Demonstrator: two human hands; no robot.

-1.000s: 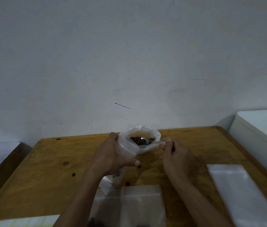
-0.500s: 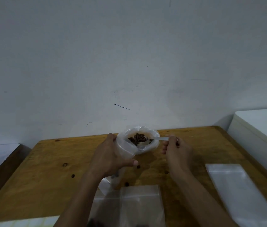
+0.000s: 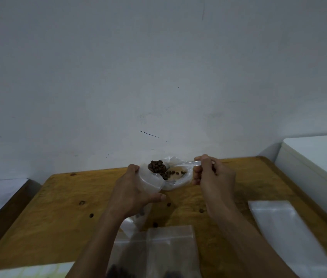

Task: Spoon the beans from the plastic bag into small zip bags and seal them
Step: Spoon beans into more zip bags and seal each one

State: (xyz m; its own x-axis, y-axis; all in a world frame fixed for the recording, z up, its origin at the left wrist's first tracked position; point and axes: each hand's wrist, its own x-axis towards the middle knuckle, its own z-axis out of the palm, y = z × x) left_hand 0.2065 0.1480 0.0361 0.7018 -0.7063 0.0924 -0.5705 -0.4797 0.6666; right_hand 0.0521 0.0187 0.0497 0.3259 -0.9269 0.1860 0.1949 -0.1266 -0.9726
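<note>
Beans (image 3: 157, 167) heap a spoon (image 3: 186, 163) pinched by right hand (image 3: 212, 175); left hand (image 3: 133, 192) grips zip bag (image 3: 150, 180).

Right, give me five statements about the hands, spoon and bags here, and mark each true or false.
1. The right hand holds the spoon by its handle. True.
2. The spoon carries no beans. False: a heap of beans sits on its bowl.
3. The left hand grips a small zip bag beside the plastic bag. True.
4. The loaded spoon hangs over the flat bags near the table's front edge. False: it is up at the mouth of the small zip bag.
5. A stack of flat clear bags lies on the wooden table to the person's right. True.
</note>
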